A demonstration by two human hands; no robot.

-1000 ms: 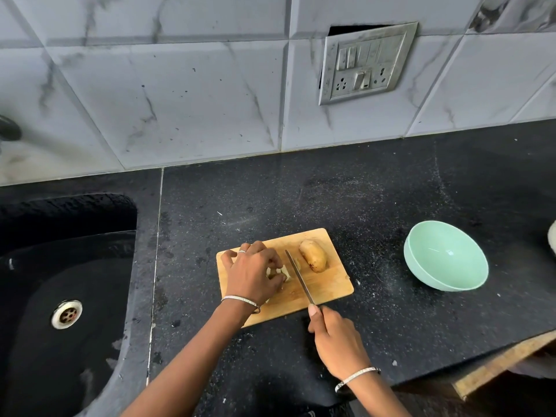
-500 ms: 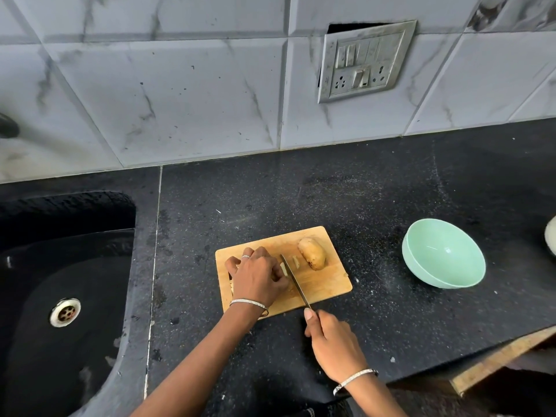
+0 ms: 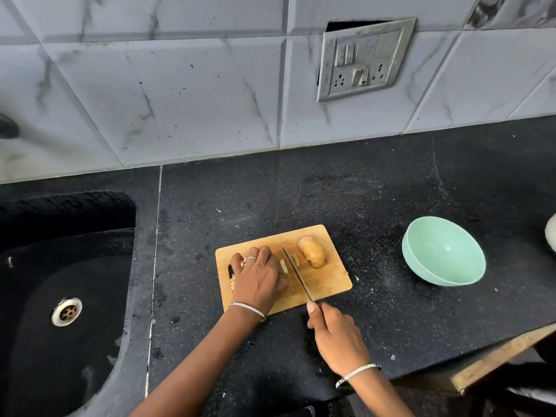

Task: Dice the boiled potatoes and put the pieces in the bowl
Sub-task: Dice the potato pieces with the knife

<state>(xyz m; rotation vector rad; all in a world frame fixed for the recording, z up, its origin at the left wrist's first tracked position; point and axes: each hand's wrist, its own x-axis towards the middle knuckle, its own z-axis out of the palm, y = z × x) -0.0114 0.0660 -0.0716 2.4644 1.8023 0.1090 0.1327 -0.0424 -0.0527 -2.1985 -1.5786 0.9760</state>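
Note:
A wooden cutting board (image 3: 328,284) lies on the black counter. My left hand (image 3: 257,279) curls over a cut potato at the board's left, which it mostly hides; pale slices (image 3: 283,265) show beside its fingers. My right hand (image 3: 334,332) grips a knife (image 3: 296,273) by the handle, blade down on the board just right of the slices. A whole unpeeled potato (image 3: 312,251) rests at the board's far right. The mint-green bowl (image 3: 443,251) stands to the right, nothing in it.
A black sink (image 3: 66,311) with a metal drain lies to the left. The tiled wall with a socket plate (image 3: 365,58) rises behind the counter. A white object (image 3: 551,233) shows at the right edge. The counter's front edge runs near the lower right.
My left hand has slid a little leftward along the potato. The knife has followed, and more slices now lie free beside the blade.

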